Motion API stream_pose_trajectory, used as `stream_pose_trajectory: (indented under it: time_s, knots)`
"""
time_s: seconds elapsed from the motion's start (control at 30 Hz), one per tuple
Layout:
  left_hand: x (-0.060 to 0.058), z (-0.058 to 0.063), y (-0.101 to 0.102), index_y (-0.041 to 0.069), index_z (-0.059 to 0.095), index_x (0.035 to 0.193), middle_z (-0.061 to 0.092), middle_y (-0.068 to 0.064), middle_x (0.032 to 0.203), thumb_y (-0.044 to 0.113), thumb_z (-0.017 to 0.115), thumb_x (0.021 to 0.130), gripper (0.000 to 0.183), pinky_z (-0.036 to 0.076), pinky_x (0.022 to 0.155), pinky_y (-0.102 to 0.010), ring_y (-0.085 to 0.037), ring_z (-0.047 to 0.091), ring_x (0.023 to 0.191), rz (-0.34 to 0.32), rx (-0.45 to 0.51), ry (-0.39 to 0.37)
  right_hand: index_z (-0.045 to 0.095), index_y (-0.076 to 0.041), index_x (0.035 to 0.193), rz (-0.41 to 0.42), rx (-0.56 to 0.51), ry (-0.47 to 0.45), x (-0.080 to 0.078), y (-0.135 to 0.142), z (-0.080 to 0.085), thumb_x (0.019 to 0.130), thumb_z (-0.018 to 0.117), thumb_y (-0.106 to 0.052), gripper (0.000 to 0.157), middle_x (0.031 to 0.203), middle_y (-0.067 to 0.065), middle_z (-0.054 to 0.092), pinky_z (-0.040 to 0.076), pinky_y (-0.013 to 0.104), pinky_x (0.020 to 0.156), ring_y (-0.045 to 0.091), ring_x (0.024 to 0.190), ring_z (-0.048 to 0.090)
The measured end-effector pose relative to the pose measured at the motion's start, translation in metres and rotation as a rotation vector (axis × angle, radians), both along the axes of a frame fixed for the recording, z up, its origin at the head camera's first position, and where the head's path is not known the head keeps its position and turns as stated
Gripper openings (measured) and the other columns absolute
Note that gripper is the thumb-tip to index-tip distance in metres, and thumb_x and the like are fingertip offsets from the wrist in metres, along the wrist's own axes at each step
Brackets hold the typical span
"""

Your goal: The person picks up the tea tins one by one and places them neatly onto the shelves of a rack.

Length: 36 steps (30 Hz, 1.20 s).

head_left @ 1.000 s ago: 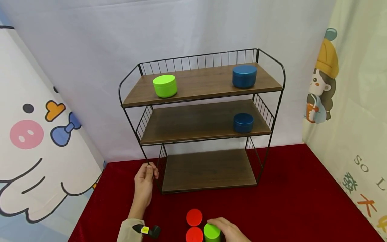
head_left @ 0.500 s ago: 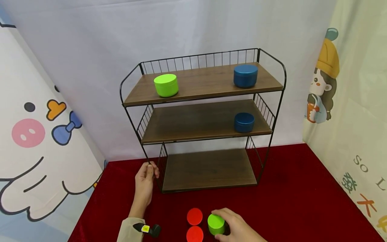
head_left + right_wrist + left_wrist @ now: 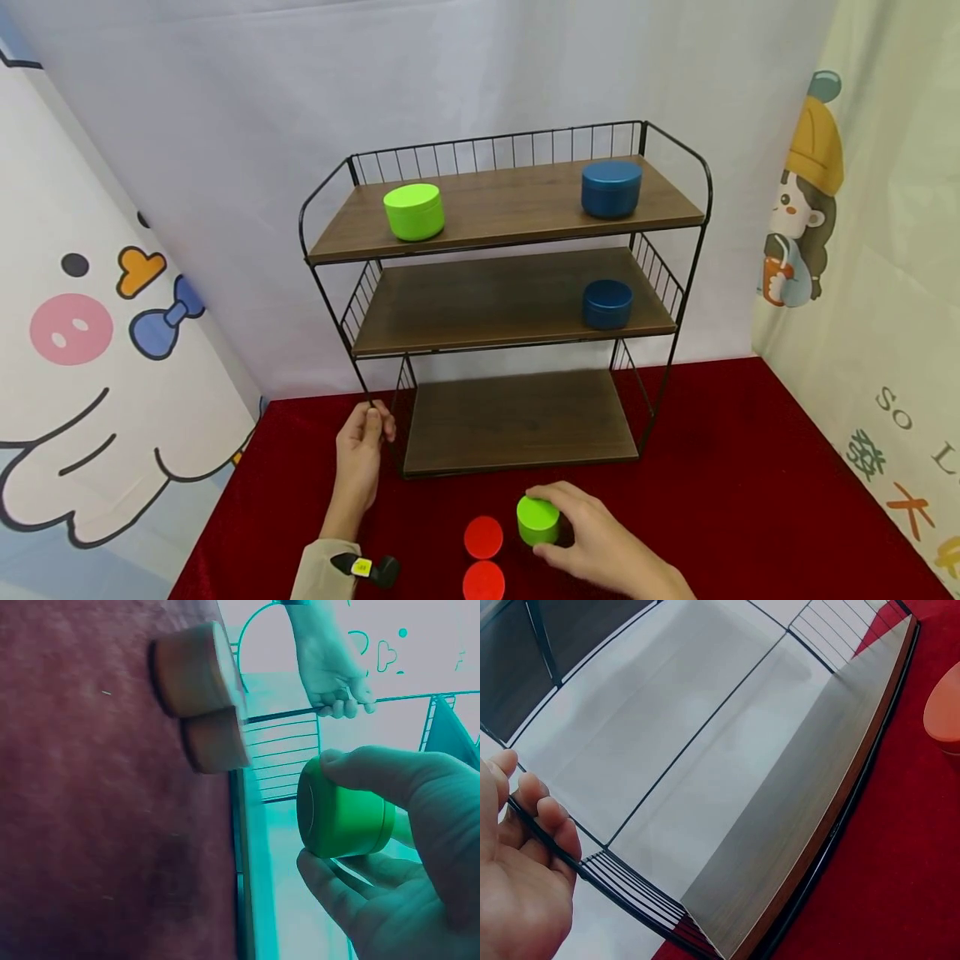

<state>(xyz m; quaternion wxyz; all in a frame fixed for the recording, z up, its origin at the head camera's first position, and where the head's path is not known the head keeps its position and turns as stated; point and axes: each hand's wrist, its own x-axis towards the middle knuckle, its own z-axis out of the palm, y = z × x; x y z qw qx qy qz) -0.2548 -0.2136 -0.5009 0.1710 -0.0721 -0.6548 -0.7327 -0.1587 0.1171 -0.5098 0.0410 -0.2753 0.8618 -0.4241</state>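
Observation:
My right hand [image 3: 600,537] grips a small round green tin [image 3: 537,522] between thumb and fingers; in the right wrist view the green tin [image 3: 341,814] is off the red cloth. My left hand [image 3: 362,446] holds the left front post of a three-tier black wire shelf [image 3: 517,417]; the left wrist view shows its fingers [image 3: 551,814] curled round the black bar. Two red round tins [image 3: 483,537] stand on the cloth just left of the green one. On the top tier sit another green tin [image 3: 415,213] and a blue tin [image 3: 611,190]. A second blue tin [image 3: 607,305] stands on the middle tier's right side.
Red cloth [image 3: 750,500] covers the table under the shelf. A pale curtain [image 3: 487,67] hangs close behind it, with printed cartoon cloths at both sides. Low wire rails [image 3: 495,154] edge the shelf's back and sides.
The right hand has lifted the green tin and carried it away from the red tins, forward toward the shelf. The left hand stays on the post.

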Motion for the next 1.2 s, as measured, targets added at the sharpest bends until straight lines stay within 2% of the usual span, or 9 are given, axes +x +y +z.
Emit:
stream_pose_trajectory:
  time_s: [0.13,0.47,0.8,1.03,1.2]
  knots:
    - [0.000,-0.001,0.000,-0.016,0.046,0.106,0.049,-0.006,0.081,0.018,0.039,0.112,0.035,0.046,0.074,-0.024,-0.014,0.050,0.076,-0.001,-0.004,0.005,0.058,-0.007,0.137,0.002,0.001,0.073,-0.007,-0.001,0.011,0.086,0.083,-0.012,0.057,0.130,0.001,0.062,0.057,0.033,0.095,0.015,0.113,0.063]
    - [0.000,-0.003,-0.002,-0.015,0.047,0.106,0.050,-0.005,0.081,0.021,0.040,0.112,0.038,0.046,0.074,-0.024,-0.014,0.051,0.077,0.008,-0.019,-0.001,0.060,-0.009,0.136,0.000,-0.030,0.236,-0.029,-0.007,0.048,0.084,0.085,-0.010,0.057,0.130,0.004,0.064,0.058,0.035,0.095,0.019,0.112,0.066]
    - [0.000,-0.002,-0.002,-0.014,0.048,0.107,0.050,-0.005,0.082,0.023,0.039,0.112,0.038,0.046,0.077,-0.024,-0.014,0.051,0.078,0.002,-0.039,-0.014,0.058,-0.008,0.138,0.037,-0.094,0.268,-0.042,-0.013,0.077,0.085,0.085,-0.009,0.059,0.132,0.008,0.063,0.060,0.028,0.085,0.017,0.106,0.065]
    - [0.000,-0.001,-0.001,-0.014,0.048,0.107,0.050,-0.005,0.082,0.022,0.039,0.112,0.037,0.046,0.076,-0.024,-0.014,0.051,0.077,0.001,-0.029,-0.012,0.059,-0.007,0.136,0.027,-0.093,0.360,-0.049,-0.018,0.094,0.082,0.087,-0.010,0.061,0.131,0.006,0.064,0.058,0.032,0.094,0.018,0.112,0.066]
    - [0.000,-0.001,-0.001,-0.015,0.048,0.106,0.050,-0.006,0.081,0.021,0.040,0.112,0.037,0.046,0.076,-0.024,-0.015,0.051,0.076,0.001,-0.018,-0.007,0.060,-0.007,0.136,0.024,-0.103,0.381,-0.051,-0.021,0.105,0.082,0.088,-0.012,0.061,0.131,0.007,0.064,0.058,0.033,0.094,0.019,0.113,0.066]
